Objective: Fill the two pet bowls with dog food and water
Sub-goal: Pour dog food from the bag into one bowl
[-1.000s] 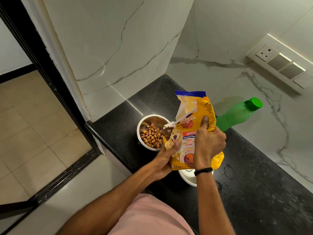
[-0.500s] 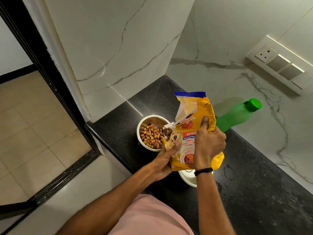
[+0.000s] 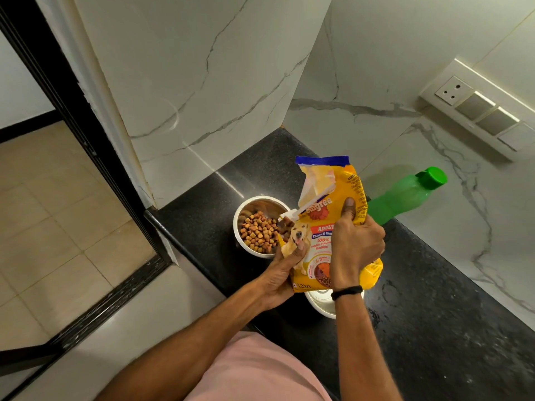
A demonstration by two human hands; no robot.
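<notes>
Step in hand: kibble is being poured from the yellow plastic dog-food bag [image 3: 327, 224] into the round steel bowl [image 3: 257, 227]; by judgement the food half of the task is nearly done.
Bag: it is held upright with a slight lean toward the steel bowl, its torn corner over the bowl's near-right rim, where a few brown pieces are seen at the opening.
Left hand [image 3: 282, 273]: the fingers are wrapped around the bag's lower left edge, the thumb pressed on its printed front.
Right hand [image 3: 354, 244]: the bag's right side is gripped in curled fingers, the thumb laid flat up the front.
Steel bowl: it is set near the worktop's left edge, toward the back corner, and is partly filled with brown kibble.
Second bowl [image 3: 321, 302]: a pale round bowl is seen below the bag, near the front edge of the black speckled worktop [image 3: 434, 328]; its contents cannot be told, as it is mostly hidden.
Water: a translucent green plastic bottle with a green cap [image 3: 405, 195] stands behind the bag, by the marble wall, capped.
Next move: the bag needs to be righted and set aside, then the bottle uncapped and tipped over the second bowl.
</notes>
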